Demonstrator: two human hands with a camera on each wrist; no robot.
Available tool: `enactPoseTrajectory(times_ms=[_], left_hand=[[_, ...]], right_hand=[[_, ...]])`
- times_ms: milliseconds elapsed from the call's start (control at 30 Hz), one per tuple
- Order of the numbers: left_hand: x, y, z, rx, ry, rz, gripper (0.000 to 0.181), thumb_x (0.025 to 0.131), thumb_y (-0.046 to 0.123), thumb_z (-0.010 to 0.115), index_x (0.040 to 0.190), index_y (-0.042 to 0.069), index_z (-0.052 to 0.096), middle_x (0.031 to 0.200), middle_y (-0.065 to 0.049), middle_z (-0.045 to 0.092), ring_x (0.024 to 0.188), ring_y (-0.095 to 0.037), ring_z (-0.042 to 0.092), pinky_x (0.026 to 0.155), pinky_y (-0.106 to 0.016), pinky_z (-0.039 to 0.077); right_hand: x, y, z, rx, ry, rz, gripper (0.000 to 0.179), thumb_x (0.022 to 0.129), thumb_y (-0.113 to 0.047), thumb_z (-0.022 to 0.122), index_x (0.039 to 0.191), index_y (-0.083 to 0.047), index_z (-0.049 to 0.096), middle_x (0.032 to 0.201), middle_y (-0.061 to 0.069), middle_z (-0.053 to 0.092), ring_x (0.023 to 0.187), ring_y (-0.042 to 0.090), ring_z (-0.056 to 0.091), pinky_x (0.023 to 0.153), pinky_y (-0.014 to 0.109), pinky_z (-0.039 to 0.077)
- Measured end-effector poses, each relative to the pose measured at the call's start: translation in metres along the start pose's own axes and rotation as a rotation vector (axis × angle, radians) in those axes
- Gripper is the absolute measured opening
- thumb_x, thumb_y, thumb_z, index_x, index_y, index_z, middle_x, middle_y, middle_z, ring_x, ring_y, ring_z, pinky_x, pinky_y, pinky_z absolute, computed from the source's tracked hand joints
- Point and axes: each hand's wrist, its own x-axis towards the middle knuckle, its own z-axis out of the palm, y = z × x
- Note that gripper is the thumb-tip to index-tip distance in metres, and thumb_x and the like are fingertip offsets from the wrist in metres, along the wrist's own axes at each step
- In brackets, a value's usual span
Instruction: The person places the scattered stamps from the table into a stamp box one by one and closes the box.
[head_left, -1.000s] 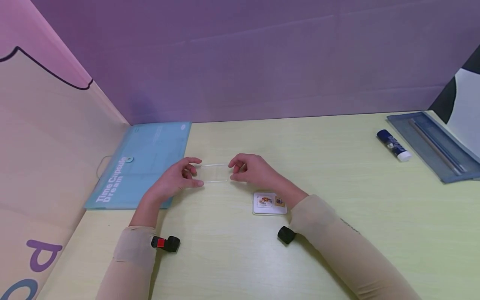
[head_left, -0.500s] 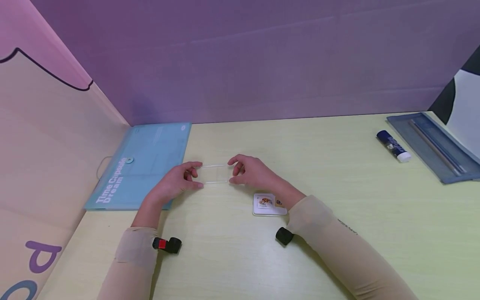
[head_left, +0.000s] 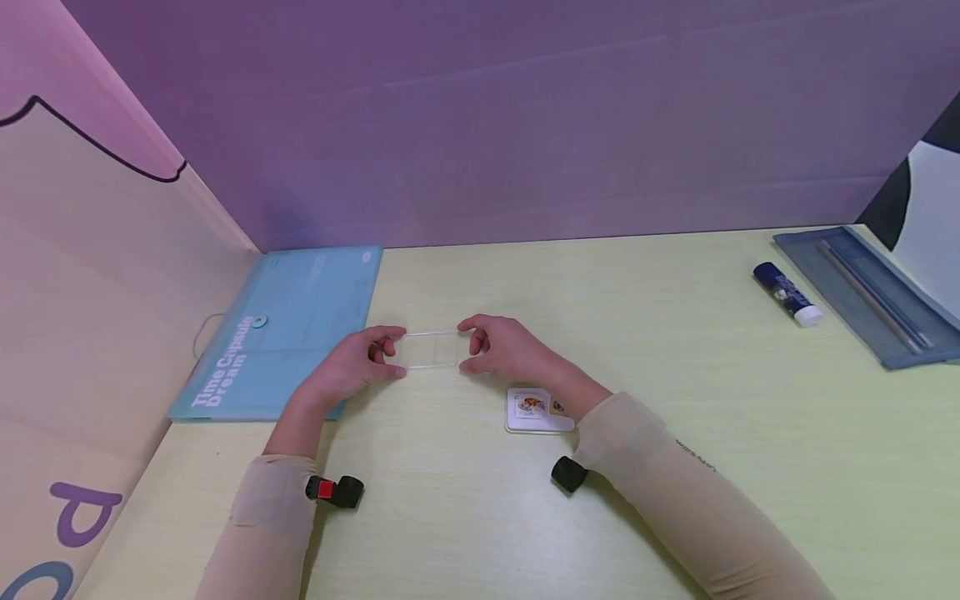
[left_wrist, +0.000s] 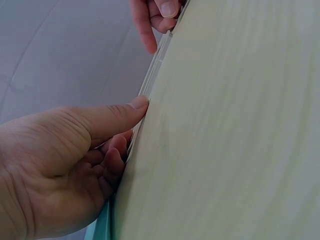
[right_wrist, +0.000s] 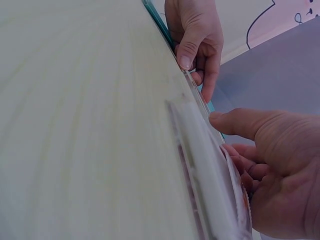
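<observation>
Between my hands lies a clear, flat, rectangular plastic case (head_left: 423,350), low over or on the table; a faint line crosses it towards its right end. With thumb and fingers my left hand (head_left: 352,358) pinches the left end by its far and near edges. My right hand (head_left: 506,346) holds the right end the same way, its other fingers curled under the palm. Edge-on in the left wrist view, the case (left_wrist: 159,62) looks thin and layered. Nearer me, partly behind my right wrist, is a small white tin or box (head_left: 536,422) with two picture pieces on it.
A blue document folder (head_left: 311,333) lies flat at the left, beside and partly behind my left hand. Far right are a dark-blue glue stick (head_left: 787,293) with a white end and a blue-grey transparent pouch (head_left: 862,292). A purple wall (head_left: 525,125) closes the table's back.
Both hands have come slightly nearer to me, most clearly the left. The line across the clear case shows farther left from its right end. The other things stay put.
</observation>
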Motion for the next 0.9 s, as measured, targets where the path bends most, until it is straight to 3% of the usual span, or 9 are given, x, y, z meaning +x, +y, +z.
enactPoseTrajectory(times_ms=[900], left_hand=[[-0.0007,0.0025,0.0057,0.019,0.015,0.001,0.053,0.086,0.015,0.083,0.134,0.011,0.061,0.108,-0.009,0.05,0.094,-0.026,0.045,0.079,-0.037,0.039]], right_hand=[[-0.0001,0.0013,0.0024,-0.084,0.004,0.009,0.055,0.086,-0.017,0.083,0.134,-0.005,0.059,0.08,0.001,0.053,0.071,0.014,0.046,0.071,0.028,0.039]])
